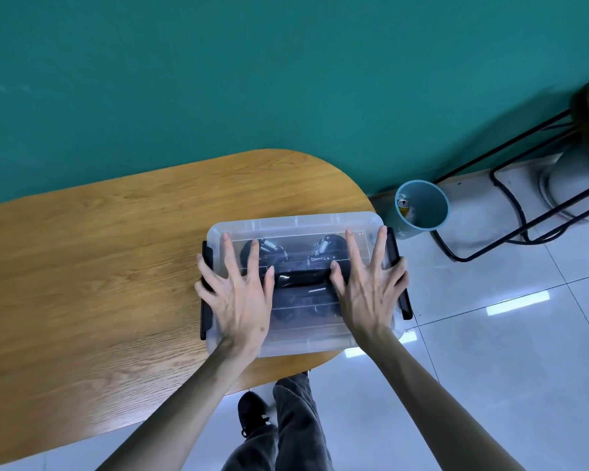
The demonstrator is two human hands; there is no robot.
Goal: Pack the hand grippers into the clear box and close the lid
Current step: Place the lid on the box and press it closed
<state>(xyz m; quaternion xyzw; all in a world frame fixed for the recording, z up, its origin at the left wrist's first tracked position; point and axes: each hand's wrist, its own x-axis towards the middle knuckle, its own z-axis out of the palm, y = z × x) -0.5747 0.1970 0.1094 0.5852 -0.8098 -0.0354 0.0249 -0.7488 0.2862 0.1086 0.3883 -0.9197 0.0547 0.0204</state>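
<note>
Head view: I see the box sitting at the table's right end, close to the near edge, its right side reaching past the rounded rim. The lid lies on top of it. Through the clear plastic I can make out the grippers, black with metal springs, lying in the far half of the box, and a black handle sits in the lid's middle. My left hand rests flat on the lid's left part, fingers straight and spread, grasping nothing; the outer fingers reach the black left latch. My right hand lies flat on the right part the same way, its outer fingers touching the right latch. Both thumbs flank the handle. On the floor just beyond the table's right end stands a blue bin with a can inside, and black stool legs stand farther right.
</note>
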